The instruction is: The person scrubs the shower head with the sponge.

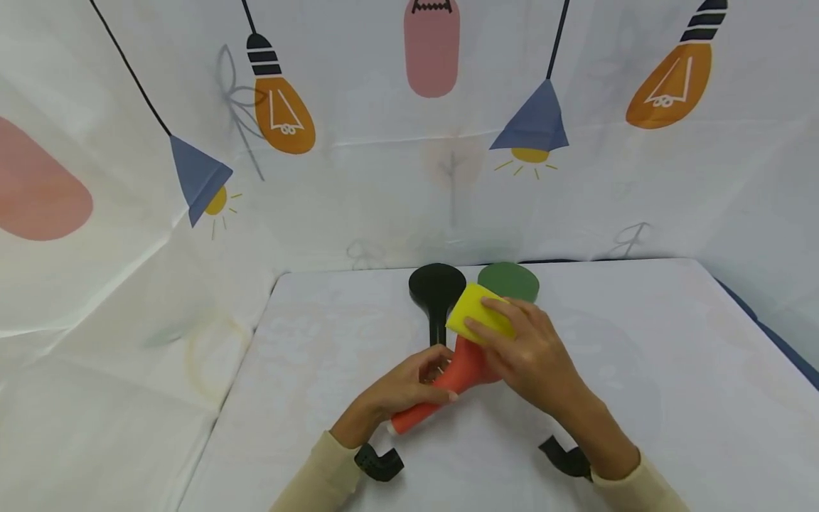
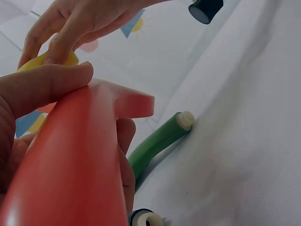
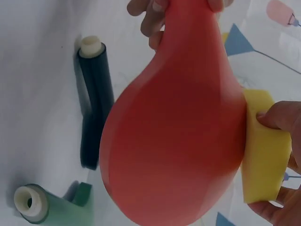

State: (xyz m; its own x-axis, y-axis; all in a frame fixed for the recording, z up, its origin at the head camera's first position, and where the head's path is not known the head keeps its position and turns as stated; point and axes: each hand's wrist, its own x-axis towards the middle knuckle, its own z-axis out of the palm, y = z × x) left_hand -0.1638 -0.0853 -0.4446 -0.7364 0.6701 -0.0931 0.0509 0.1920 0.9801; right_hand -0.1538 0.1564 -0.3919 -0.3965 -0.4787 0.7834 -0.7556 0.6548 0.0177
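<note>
My left hand (image 1: pixel 398 387) grips a red hand shower (image 1: pixel 472 366) by its handle, tilted above the white table. The handle's pale end points toward me and the wide head faces away to the right. In my right hand (image 1: pixel 534 355) a yellow sponge (image 1: pixel 476 309) is pinched between thumb and fingers. The right wrist view shows the sponge (image 3: pixel 263 146) flat against one side of the red head (image 3: pixel 174 141). From the left wrist, the red handle (image 2: pixel 75 155) fills the near side, with the left thumb lying along it.
Behind the hands, a black hand shower (image 1: pixel 438 284) and a green one (image 1: pixel 512 281) lie near the table's back edge. Their pale connector ends show in the right wrist view. A white sheet (image 1: pixel 384 192) printed with lamps and bulbs hangs behind the white table (image 1: pixel 640 370).
</note>
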